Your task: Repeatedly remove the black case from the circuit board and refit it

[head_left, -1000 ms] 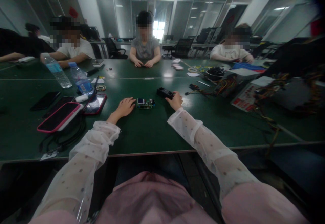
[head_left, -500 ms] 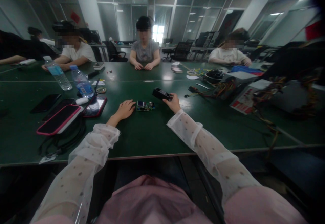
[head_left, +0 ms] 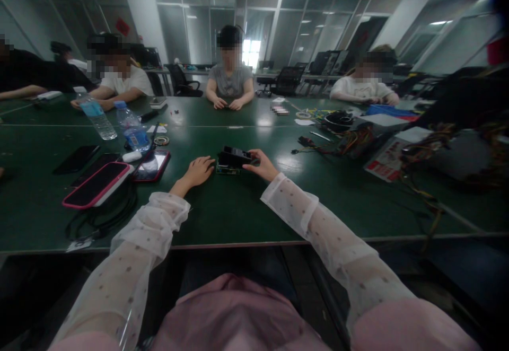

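Observation:
A small green circuit board (head_left: 227, 171) lies on the dark green table (head_left: 234, 213), mostly covered from above by a black plastic casing (head_left: 234, 155). My right hand (head_left: 262, 165) pinches the casing at its right end, between thumb and fingers. The casing tilts slightly over the board; whether the two touch I cannot tell. My left hand (head_left: 198, 172) rests on the table just left of the board, fingers stretched out and holding nothing.
To the left lie a pink-edged phone (head_left: 97, 185), more phones, black cables and two water bottles (head_left: 133, 128). On the right are power supply units (head_left: 387, 157) with bundled wires (head_left: 353, 141). Several people sit across the table, one in a grey shirt (head_left: 229, 80).
My right hand has carried the black casing left, from beside the circuit board to over it. The left hand stays beside the board. The view has shifted slightly.

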`<state>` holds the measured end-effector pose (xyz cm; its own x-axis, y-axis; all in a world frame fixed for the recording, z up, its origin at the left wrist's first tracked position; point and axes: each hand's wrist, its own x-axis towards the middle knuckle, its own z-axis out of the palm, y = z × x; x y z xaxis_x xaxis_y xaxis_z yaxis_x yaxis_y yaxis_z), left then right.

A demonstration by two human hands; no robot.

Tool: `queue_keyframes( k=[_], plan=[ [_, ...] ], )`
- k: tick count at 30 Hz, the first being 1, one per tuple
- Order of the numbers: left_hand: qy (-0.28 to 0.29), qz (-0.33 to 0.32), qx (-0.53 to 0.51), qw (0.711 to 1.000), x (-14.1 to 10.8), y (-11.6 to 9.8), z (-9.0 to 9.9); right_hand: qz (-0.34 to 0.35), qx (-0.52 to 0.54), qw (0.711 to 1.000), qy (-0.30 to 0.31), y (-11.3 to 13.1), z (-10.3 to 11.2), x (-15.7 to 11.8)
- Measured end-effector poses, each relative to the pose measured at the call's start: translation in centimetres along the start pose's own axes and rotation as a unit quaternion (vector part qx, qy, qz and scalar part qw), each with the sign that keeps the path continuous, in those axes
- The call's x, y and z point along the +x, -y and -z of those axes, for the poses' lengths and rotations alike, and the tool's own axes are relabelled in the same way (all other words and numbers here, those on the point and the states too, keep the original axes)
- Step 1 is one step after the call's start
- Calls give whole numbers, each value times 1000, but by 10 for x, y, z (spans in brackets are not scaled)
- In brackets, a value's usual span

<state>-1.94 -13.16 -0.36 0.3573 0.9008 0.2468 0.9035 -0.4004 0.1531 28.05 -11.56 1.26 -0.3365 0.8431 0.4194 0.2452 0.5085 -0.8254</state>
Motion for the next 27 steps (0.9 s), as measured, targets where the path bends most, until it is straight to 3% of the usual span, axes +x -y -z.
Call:
queue_keyframes(
  k=[9,17,27],
  plan=[
    [1,7,-1,1000,-1,-2,2,7,-27,999,24,-3,1,0],
    [2,6,-11,1000,0,-3,2,12,-121,992,42,0,1,-3],
    [9,9,-11,1000,0,-3,3,17,-126,991,42,5,6,-2]
  ],
)
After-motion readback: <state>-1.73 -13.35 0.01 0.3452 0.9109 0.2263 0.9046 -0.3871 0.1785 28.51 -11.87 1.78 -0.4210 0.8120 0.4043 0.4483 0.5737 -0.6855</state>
